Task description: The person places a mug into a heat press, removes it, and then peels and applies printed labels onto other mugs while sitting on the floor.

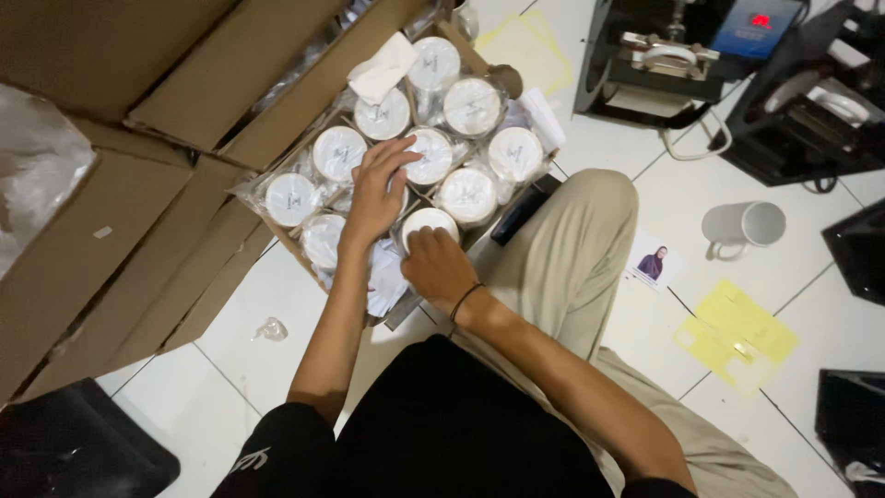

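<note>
White wrapped mug (428,222) at near edge of cardboard box (479,55), gripped by right hand (437,267). Left hand (376,194) spread flat over neighbouring wrapped mugs (468,195). Loose grey mug (743,227) on tiled floor (277,369), well apart.

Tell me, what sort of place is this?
Probably a small mug-printing workshop: a cardboard box packed with wrapped white mugs, a loose mug on the tiled floor, and what looks like a press machine.

Small mug-printing workshop, floor-level work. Right of the hands: heat press (668,55) and a loose white mug (743,226) on tile floor (590,138). Left of them: stacked cartons (111,212). Under them: box of wrapped mugs (475,51).
</note>
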